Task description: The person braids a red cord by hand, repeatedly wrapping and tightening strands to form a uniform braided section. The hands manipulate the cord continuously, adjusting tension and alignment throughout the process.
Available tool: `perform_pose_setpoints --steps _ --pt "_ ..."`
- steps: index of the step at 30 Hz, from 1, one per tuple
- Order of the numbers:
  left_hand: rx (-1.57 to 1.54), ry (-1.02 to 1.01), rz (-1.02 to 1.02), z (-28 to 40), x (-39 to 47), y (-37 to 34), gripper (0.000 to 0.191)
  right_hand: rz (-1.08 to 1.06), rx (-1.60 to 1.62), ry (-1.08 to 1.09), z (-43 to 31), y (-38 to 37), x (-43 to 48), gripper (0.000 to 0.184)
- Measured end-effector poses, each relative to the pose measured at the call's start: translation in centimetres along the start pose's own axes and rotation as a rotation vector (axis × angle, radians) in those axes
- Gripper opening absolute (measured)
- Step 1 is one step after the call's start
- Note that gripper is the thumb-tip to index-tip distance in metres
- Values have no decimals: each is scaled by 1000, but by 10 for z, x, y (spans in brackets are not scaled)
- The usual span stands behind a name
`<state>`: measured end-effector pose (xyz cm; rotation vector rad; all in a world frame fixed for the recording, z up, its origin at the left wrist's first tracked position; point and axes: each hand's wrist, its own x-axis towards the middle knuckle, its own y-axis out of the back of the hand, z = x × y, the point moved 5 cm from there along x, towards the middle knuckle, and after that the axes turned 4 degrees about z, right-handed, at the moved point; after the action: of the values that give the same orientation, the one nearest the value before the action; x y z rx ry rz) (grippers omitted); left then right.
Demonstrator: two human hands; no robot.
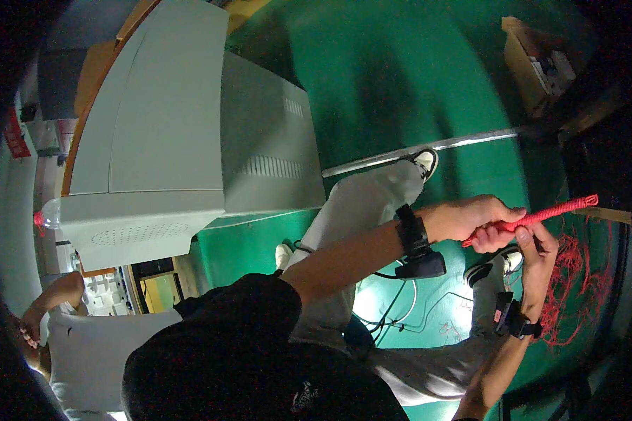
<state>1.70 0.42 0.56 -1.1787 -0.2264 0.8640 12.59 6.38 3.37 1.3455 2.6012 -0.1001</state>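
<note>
A hank of red cord (555, 211), tightly wound along its length, slants up to the right and ends in small loops. My left hand (482, 223) is closed around its lower part, the thumb lying along it. From below, my right hand (540, 244) pinches at the hank's middle with thumb and fingers. Part of the cord is hidden by my fingers. Beyond my right wrist, a loose tangle of red cord (569, 284) spreads over the green floor. Both wrists wear black straps with small devices.
A grey metal cabinet (168, 105) with vent slots stands on my left. A metal strip (453, 142) crosses the floor near my shoe. Cables (400, 321) lie between my legs. A cardboard box (526, 68) sits at the upper right. Another person in a grey shirt (105, 358) is behind me.
</note>
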Motion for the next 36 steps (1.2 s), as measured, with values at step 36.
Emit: perform_pose_setpoints --steps 36 --pt "358 -262 358 32 -24 -34 34 -81 130 169 -35 6 -7 20"
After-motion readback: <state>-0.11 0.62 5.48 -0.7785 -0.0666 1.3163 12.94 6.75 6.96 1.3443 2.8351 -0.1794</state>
